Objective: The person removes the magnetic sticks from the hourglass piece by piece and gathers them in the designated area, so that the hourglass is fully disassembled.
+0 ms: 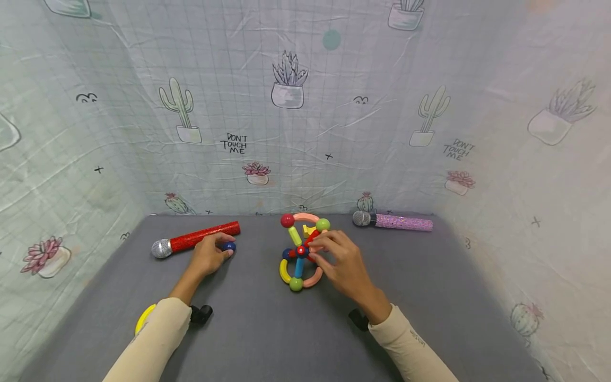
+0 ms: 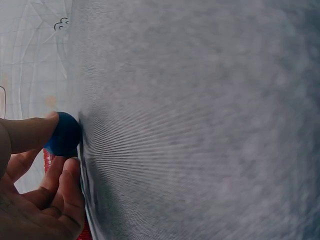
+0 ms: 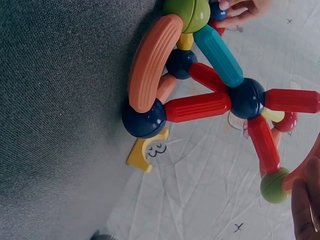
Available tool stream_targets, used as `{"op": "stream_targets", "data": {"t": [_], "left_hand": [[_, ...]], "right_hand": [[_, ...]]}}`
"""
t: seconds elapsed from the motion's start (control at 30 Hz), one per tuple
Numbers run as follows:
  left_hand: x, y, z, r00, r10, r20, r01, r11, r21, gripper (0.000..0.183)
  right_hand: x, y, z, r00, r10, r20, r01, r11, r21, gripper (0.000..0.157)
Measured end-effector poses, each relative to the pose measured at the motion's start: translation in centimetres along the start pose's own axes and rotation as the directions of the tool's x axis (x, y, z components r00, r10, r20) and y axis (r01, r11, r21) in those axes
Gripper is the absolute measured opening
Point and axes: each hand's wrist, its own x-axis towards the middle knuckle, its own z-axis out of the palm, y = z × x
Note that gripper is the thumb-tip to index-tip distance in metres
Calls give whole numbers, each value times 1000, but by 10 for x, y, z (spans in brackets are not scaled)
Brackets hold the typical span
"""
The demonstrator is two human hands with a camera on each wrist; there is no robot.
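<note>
My left hand (image 1: pixel 208 254) pinches a blue ball (image 2: pixel 66 134) between thumb and fingers, low at the grey tabletop. At the table's middle stands a ball-and-stick building toy (image 1: pixel 298 267) of coloured rods and balls. From its central dark blue ball (image 3: pixel 247 98), red rods and a blue rod (image 3: pixel 220 55) fan out, one red rod (image 3: pixel 292 100) pointing upward. My right hand (image 1: pixel 342 261) reaches over the toy's right side, fingers curled at a pink curved rod (image 3: pixel 303 172) that meets a green ball (image 3: pixel 275 185). Its thumb lies outside the right wrist view.
A red microphone (image 1: pixel 195 237) lies behind my left hand; a pink glittery microphone (image 1: pixel 401 222) lies at the back right. A yellow arch block (image 3: pixel 142 151) stands behind the toy. Beside my left sleeve lies a yellow curved piece (image 1: pixel 145 318). A printed cloth (image 1: pixel 305 132) hangs behind the table.
</note>
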Motion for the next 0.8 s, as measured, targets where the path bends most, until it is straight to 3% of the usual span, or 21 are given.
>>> {"op": "stream_targets", "data": {"t": [0.23,0.4,0.57,0.7,0.8], "left_hand": [[-1,7,1,996,59,-70,-57,998,31,31],[6,37,-1,991,105,-78,-110,992,-66,37],[13,83,0,990,119,81,-91,955,-283,53],[19,113,7,964,121,238,-7,903,-429,56],[22,128,15,938,141,318,47,854,-518,53]], "right_hand": [[-1,1,0,1000,-3,3,3,1000,9,26],[-1,1,0,1000,3,2,-3,1000,11,27],[-1,1,-1,1000,6,2,-6,1000,-1,27],[-2,1,-1,1000,3,6,-3,1000,-10,27],[-3,1,0,1000,-3,11,3,1000,-17,27]]}}
